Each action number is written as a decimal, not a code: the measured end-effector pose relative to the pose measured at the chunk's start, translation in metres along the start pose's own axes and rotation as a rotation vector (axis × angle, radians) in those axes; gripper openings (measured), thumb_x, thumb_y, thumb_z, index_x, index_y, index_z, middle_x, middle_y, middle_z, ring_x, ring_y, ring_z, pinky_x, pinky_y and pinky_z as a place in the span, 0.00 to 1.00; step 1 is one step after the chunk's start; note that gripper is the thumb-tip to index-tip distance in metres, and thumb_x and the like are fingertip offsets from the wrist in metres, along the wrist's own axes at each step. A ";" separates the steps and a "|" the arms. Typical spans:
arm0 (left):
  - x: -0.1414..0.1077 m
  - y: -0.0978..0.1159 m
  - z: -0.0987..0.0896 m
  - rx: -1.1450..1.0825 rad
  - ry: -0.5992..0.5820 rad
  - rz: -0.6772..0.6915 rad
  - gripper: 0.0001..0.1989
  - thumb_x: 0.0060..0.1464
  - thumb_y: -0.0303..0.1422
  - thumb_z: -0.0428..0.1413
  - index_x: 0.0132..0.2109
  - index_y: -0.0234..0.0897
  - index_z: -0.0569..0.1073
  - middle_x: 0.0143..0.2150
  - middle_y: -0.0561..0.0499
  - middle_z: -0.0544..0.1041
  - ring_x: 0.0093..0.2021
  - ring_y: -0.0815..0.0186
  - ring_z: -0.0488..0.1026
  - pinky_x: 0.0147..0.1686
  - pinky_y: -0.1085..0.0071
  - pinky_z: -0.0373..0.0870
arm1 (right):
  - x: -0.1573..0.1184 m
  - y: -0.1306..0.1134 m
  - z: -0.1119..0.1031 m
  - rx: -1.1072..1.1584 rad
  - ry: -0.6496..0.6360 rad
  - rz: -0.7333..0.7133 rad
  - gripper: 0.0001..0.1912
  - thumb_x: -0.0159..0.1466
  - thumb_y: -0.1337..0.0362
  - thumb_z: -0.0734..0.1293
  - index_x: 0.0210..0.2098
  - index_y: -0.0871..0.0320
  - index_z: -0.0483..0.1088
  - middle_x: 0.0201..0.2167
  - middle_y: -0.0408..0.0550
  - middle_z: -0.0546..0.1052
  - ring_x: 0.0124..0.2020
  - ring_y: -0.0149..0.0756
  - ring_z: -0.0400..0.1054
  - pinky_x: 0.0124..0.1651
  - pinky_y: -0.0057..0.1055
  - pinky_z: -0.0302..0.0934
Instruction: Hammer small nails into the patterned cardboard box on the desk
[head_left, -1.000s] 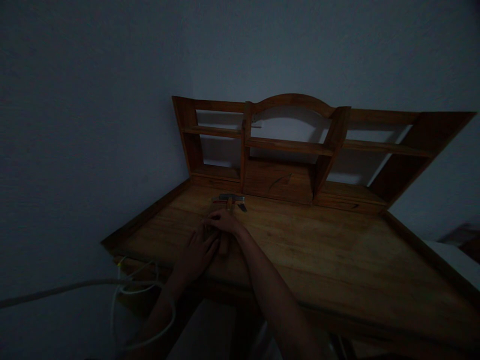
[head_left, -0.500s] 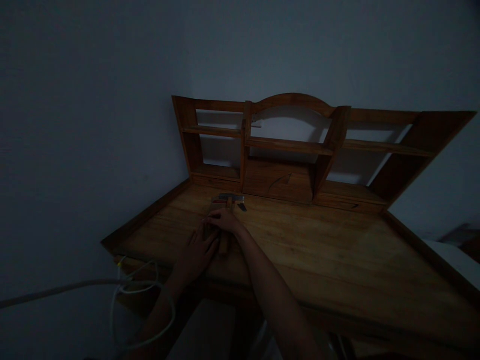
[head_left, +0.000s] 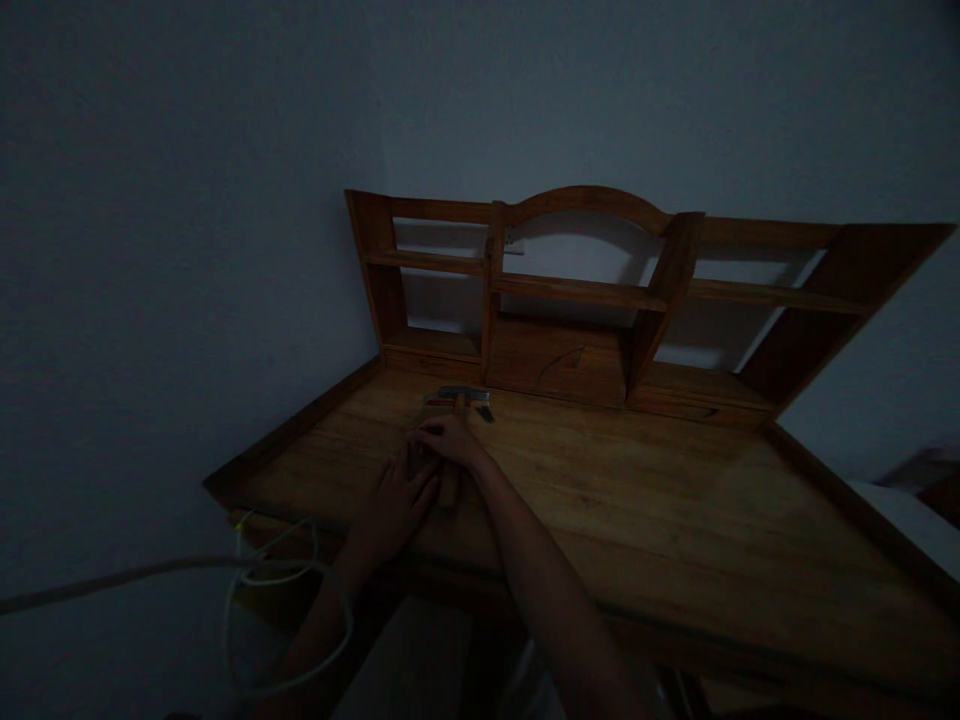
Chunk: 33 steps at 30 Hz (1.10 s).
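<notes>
A hammer lies on the wooden desk [head_left: 637, 500], its metal head [head_left: 463, 394] toward the shelf and its wooden handle [head_left: 449, 486] toward me. Just left of that handle, my left hand [head_left: 397, 502] rests low with its fingers closed around a small dark thing [head_left: 415, 458]. My right hand [head_left: 448, 440] reaches across the handle, and its bent fingers meet the same small thing from above. What the fingers hold is too dark and covered to make out. A small dark flat piece [head_left: 486, 413] lies beside the hammer head.
A wooden shelf unit [head_left: 581, 290] stands along the back of the desk, against the wall. A raised wooden edge [head_left: 300, 425] runs along the left side. Pale looped cable [head_left: 292, 568] hangs by the front left corner. A wall socket [head_left: 514, 240] shows behind the shelf.
Hardly anything differs. The fingers of both hands have shifted very slightly over the small thing; the hammer has stayed in place.
</notes>
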<state>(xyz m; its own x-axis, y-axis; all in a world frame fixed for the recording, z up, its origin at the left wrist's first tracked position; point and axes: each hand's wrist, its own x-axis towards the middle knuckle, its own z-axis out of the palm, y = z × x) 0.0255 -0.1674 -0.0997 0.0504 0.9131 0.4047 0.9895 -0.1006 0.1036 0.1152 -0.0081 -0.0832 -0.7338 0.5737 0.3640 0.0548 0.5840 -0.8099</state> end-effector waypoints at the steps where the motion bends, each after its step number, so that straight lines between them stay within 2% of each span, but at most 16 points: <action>1: 0.000 0.000 0.000 -0.004 0.003 0.003 0.24 0.64 0.41 0.40 0.64 0.46 0.60 0.68 0.47 0.56 0.67 0.55 0.50 0.61 0.52 0.53 | 0.000 0.000 0.000 0.001 0.012 -0.002 0.18 0.63 0.52 0.63 0.34 0.61 0.76 0.31 0.45 0.77 0.32 0.31 0.67 0.35 0.24 0.57; 4: -0.001 0.000 0.001 -0.002 0.003 -0.004 0.24 0.64 0.41 0.40 0.64 0.46 0.60 0.68 0.47 0.55 0.67 0.54 0.51 0.62 0.52 0.53 | 0.001 0.001 0.002 0.004 0.030 -0.007 0.17 0.64 0.54 0.62 0.34 0.61 0.76 0.31 0.45 0.77 0.33 0.31 0.67 0.37 0.24 0.58; 10: 0.001 -0.002 0.005 0.004 0.000 -0.018 0.23 0.64 0.40 0.41 0.63 0.47 0.62 0.68 0.47 0.54 0.67 0.54 0.51 0.62 0.52 0.52 | 0.000 0.000 0.003 0.008 0.026 -0.022 0.14 0.61 0.54 0.67 0.31 0.59 0.77 0.28 0.44 0.77 0.31 0.31 0.67 0.36 0.25 0.58; 13: 0.001 -0.002 0.003 0.002 -0.002 -0.011 0.23 0.64 0.40 0.41 0.64 0.46 0.61 0.69 0.47 0.53 0.66 0.54 0.53 0.62 0.53 0.53 | 0.002 -0.001 0.001 0.032 0.100 -0.025 0.16 0.64 0.55 0.63 0.34 0.60 0.76 0.31 0.45 0.77 0.34 0.31 0.68 0.38 0.25 0.59; 18: -0.002 0.001 -0.005 0.011 -0.019 0.030 0.23 0.64 0.39 0.40 0.64 0.45 0.61 0.67 0.46 0.58 0.67 0.54 0.52 0.61 0.50 0.52 | 0.006 -0.004 -0.003 0.052 0.220 -0.028 0.19 0.66 0.53 0.59 0.37 0.60 0.76 0.37 0.47 0.78 0.39 0.33 0.69 0.44 0.27 0.60; 22: -0.002 0.002 -0.004 0.021 -0.019 0.003 0.23 0.64 0.39 0.41 0.64 0.44 0.61 0.67 0.46 0.58 0.67 0.54 0.51 0.61 0.50 0.53 | 0.004 -0.004 -0.001 0.030 0.198 -0.041 0.17 0.64 0.52 0.62 0.34 0.58 0.77 0.33 0.44 0.78 0.36 0.33 0.69 0.43 0.28 0.60; 27: 0.000 -0.003 0.008 0.031 0.052 -0.043 0.25 0.63 0.41 0.42 0.65 0.43 0.58 0.70 0.45 0.49 0.69 0.53 0.45 0.61 0.50 0.53 | 0.002 -0.003 0.004 -0.029 0.163 -0.052 0.18 0.64 0.54 0.62 0.31 0.59 0.77 0.28 0.43 0.77 0.32 0.32 0.69 0.37 0.26 0.59; 29: -0.001 -0.005 0.012 0.034 0.056 -0.024 0.25 0.63 0.40 0.43 0.66 0.44 0.57 0.70 0.46 0.49 0.69 0.53 0.43 0.62 0.49 0.52 | 0.002 -0.003 0.005 -0.060 0.148 -0.053 0.17 0.63 0.54 0.63 0.30 0.59 0.77 0.26 0.42 0.77 0.29 0.31 0.68 0.34 0.25 0.58; 33: -0.003 -0.008 0.015 0.046 0.042 -0.032 0.26 0.63 0.41 0.43 0.67 0.45 0.55 0.70 0.45 0.51 0.69 0.53 0.44 0.62 0.49 0.52 | 0.000 -0.005 0.005 -0.112 0.132 -0.047 0.15 0.63 0.55 0.64 0.32 0.59 0.78 0.27 0.42 0.77 0.30 0.31 0.68 0.34 0.24 0.56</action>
<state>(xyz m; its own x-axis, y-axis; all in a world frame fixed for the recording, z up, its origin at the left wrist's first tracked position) 0.0196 -0.1629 -0.1153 0.0138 0.8980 0.4399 0.9958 -0.0523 0.0755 0.1116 -0.0139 -0.0814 -0.6421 0.6106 0.4636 0.1031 0.6680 -0.7370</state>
